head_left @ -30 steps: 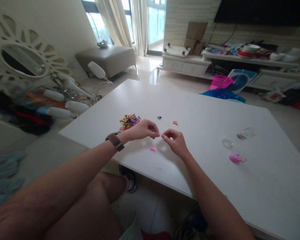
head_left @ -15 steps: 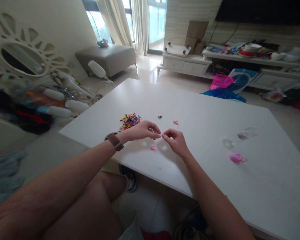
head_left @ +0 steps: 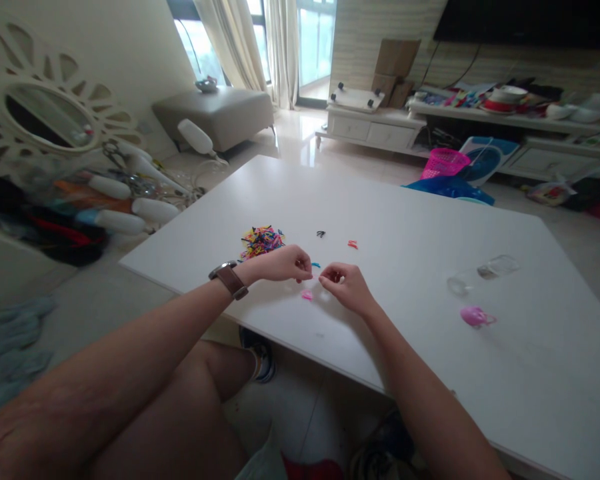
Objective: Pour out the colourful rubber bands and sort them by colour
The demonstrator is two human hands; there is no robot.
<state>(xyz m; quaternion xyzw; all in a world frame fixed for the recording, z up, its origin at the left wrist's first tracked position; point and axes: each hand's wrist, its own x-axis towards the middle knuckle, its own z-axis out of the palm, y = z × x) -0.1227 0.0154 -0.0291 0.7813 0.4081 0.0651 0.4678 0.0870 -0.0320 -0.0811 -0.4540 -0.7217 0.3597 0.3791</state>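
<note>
Both of my hands hover low over the near part of the white table (head_left: pixel 410 220). My left hand (head_left: pixel 283 263), with a brown watch on its wrist, has thumb and forefinger pressed together; I see nothing in them. A small blue rubber band (head_left: pixel 316 265) lies just off its fingertips. My right hand (head_left: pixel 344 287) is curled, its fingertips pinched on a tiny pale pink rubber band that is mostly hidden. The two hands are a finger's width apart. A pink band (head_left: pixel 307 294) lies on the table below the gap between them.
A pile of coloured rubber bands (head_left: pixel 261 240) lies behind my left hand, with a black band (head_left: pixel 320 234) and a red band (head_left: pixel 353 245) further right. A clear lying jar (head_left: pixel 483 273) and a pink lid (head_left: pixel 474 316) sit to the right. My knee is below the table's near edge.
Both hands have sunk slightly and drawn towards me. The fingertips that met on a pink band have parted a little, and a blue band now shows behind them.
</note>
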